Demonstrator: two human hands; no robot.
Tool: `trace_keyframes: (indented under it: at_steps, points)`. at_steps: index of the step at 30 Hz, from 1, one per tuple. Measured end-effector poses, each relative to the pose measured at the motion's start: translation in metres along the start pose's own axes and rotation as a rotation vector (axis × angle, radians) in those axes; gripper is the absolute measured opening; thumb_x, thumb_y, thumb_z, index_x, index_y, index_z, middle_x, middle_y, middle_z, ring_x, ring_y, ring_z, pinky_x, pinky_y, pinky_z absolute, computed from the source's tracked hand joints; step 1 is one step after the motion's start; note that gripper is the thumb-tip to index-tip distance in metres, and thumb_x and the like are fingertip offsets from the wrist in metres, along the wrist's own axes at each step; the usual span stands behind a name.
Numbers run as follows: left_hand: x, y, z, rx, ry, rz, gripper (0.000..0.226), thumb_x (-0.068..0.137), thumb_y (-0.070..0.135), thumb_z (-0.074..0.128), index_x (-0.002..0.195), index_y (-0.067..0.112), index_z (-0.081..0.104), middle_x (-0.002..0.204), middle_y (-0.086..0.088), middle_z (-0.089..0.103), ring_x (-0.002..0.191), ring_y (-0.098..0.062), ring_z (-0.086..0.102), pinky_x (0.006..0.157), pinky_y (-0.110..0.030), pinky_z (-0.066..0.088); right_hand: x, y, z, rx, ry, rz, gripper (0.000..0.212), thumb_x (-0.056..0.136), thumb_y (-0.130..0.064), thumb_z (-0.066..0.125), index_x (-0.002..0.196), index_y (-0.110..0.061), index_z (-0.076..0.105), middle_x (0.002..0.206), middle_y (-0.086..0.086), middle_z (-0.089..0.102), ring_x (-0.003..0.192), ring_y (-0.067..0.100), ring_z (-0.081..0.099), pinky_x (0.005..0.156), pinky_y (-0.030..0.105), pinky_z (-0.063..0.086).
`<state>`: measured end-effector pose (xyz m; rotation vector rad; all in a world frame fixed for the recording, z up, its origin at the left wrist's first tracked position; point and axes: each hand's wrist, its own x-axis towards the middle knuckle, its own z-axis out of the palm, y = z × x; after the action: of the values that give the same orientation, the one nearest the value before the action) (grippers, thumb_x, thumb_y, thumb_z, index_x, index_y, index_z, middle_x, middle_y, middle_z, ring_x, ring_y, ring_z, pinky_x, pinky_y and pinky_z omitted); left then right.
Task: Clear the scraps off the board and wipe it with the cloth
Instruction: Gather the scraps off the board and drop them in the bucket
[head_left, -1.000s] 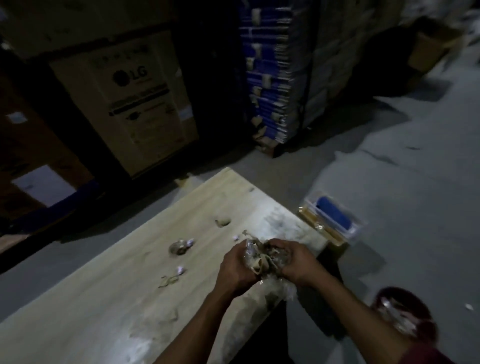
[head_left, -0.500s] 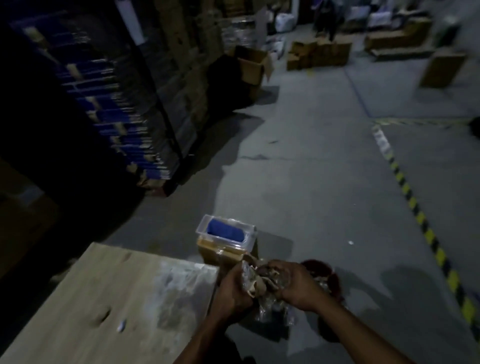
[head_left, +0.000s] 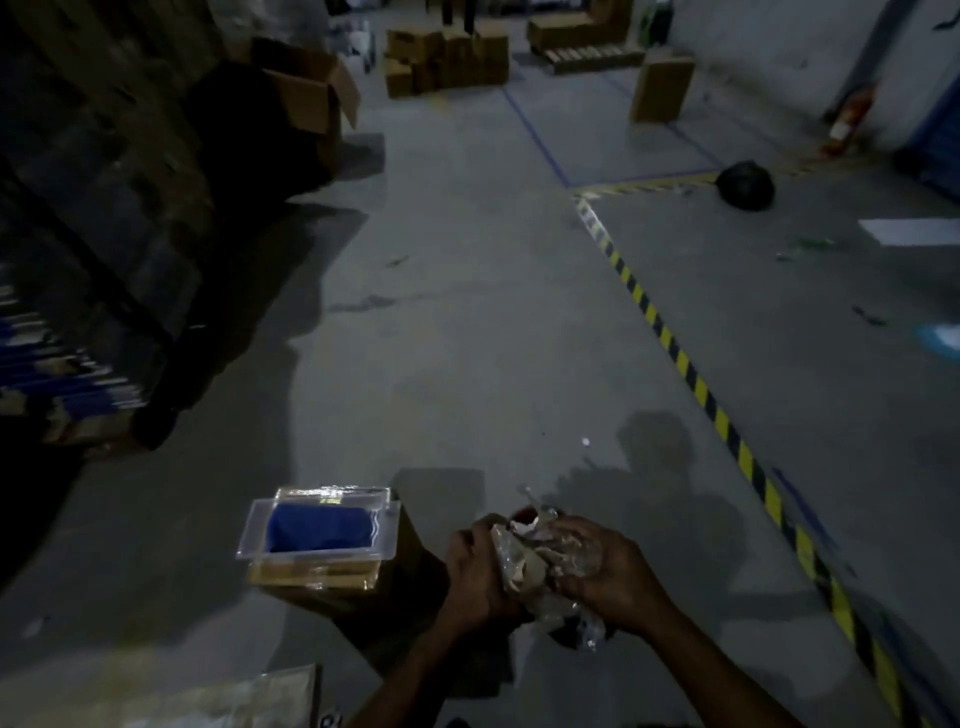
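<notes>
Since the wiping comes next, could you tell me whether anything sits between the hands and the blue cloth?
Nothing visible blocks it, but both hands are full: the left hand and right hand clutch the scraps. The blue cloth lies uncovered in an open clear tray to their left.

Scraps bunched between left hand and right hand

Left hand and right hand meet, each grip closed.

Grey concrete floor, yellow-black hazard stripe, open cardboard box, black bag
</notes>
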<state>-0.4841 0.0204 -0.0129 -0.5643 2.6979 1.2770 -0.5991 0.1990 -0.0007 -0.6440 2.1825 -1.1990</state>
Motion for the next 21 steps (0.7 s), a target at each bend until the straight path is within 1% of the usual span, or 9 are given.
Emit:
trace_keyframes:
  at_steps: [3, 5, 8, 10, 11, 13, 15, 18, 21]
  points:
    - [0.021, -0.005, 0.02, 0.077, -0.001, 0.043, 0.115, 0.053, 0.081, 0.043, 0.149, 0.018, 0.03, 0.133, 0.006, 0.024, 0.12, -0.015, 0.021, 0.094, -0.02, 0.015, 0.016, 0.026, 0.0, -0.026, 0.012, 0.05, 0.056, 0.062, -0.045, 0.08, 0.11, -0.067, 0.062, 0.121, -0.018, 0.073, 0.114, 0.003, 0.068, 0.1, 0.027, 0.053]
    - [0.042, -0.012, 0.037, 0.101, -0.02, 0.009, 0.113, 0.06, 0.079, 0.045, 0.15, 0.012, 0.035, 0.136, -0.006, 0.03, 0.12, -0.023, 0.026, 0.098, -0.027, 0.018, 0.025, 0.049, 0.001, -0.012, 0.032, 0.106, 0.053, 0.064, -0.04, 0.083, 0.114, -0.052, 0.069, 0.12, -0.017, 0.073, 0.112, -0.002, 0.067, 0.101, 0.028, 0.052]
    - [0.069, -0.025, 0.074, -0.074, -0.098, -0.021, 0.097, 0.075, 0.079, 0.049, 0.142, 0.009, 0.044, 0.132, -0.009, 0.038, 0.12, -0.026, 0.038, 0.107, -0.035, 0.033, 0.041, 0.091, 0.001, 0.049, 0.04, 0.206, 0.058, 0.07, -0.007, 0.089, 0.121, -0.025, 0.067, 0.121, -0.007, 0.068, 0.114, 0.004, 0.066, 0.092, 0.004, 0.046]
    - [0.084, -0.046, 0.099, -0.183, -0.079, -0.114, 0.083, 0.08, 0.086, 0.051, 0.139, 0.029, 0.045, 0.131, -0.021, 0.053, 0.116, -0.017, 0.058, 0.103, -0.034, 0.048, 0.054, 0.118, 0.003, 0.09, 0.023, 0.249, 0.068, 0.075, 0.008, 0.083, 0.128, -0.025, 0.054, 0.128, -0.008, 0.056, 0.118, 0.008, 0.059, 0.086, -0.007, 0.035]
    - [0.092, -0.053, 0.107, -0.208, -0.077, -0.156, 0.076, 0.078, 0.084, 0.055, 0.136, 0.036, 0.044, 0.13, -0.023, 0.057, 0.11, -0.01, 0.063, 0.097, -0.03, 0.053, 0.061, 0.13, 0.004, 0.09, 0.025, 0.257, 0.07, 0.078, 0.008, 0.081, 0.131, -0.026, 0.051, 0.129, -0.01, 0.052, 0.12, 0.007, 0.055, 0.085, -0.009, 0.031]
    - [0.11, -0.058, 0.12, -0.084, -0.035, -0.159, 0.063, 0.084, 0.064, 0.063, 0.13, 0.023, 0.051, 0.123, -0.012, 0.065, 0.101, -0.013, 0.067, 0.088, -0.036, 0.059, 0.078, 0.157, 0.003, 0.094, 0.021, 0.269, 0.067, 0.082, 0.001, 0.08, 0.137, -0.025, 0.051, 0.13, -0.013, 0.049, 0.124, 0.007, 0.05, 0.085, -0.012, 0.026]
    - [0.135, -0.064, 0.137, -0.063, -0.041, -0.213, 0.049, 0.088, 0.039, 0.071, 0.127, 0.015, 0.056, 0.116, 0.001, 0.072, 0.101, -0.015, 0.07, 0.09, -0.044, 0.06, 0.097, 0.184, 0.006, 0.086, 0.046, 0.281, 0.062, 0.084, 0.001, 0.079, 0.132, -0.029, 0.052, 0.127, -0.018, 0.05, 0.122, 0.003, 0.05, 0.085, -0.012, 0.024]
    - [0.166, -0.095, 0.167, -0.186, -0.078, -0.312, 0.073, 0.078, 0.045, 0.081, 0.141, 0.026, 0.049, 0.132, 0.004, 0.066, 0.121, -0.014, 0.064, 0.102, -0.041, 0.053, 0.131, 0.217, 0.016, 0.064, 0.104, 0.29, 0.054, 0.087, -0.007, 0.078, 0.135, -0.022, 0.059, 0.132, -0.016, 0.051, 0.128, 0.008, 0.05, 0.091, -0.011, 0.022]
    - [0.205, -0.114, 0.187, -0.169, -0.168, -0.357, 0.097, 0.067, 0.049, 0.067, 0.154, 0.021, 0.033, 0.147, -0.013, 0.045, 0.136, -0.032, 0.043, 0.114, -0.042, 0.037, 0.174, 0.262, 0.036, 0.0, 0.057, 0.316, 0.058, 0.092, -0.035, 0.074, 0.144, -0.02, 0.053, 0.149, -0.007, 0.047, 0.141, 0.011, 0.038, 0.108, 0.0, 0.015]
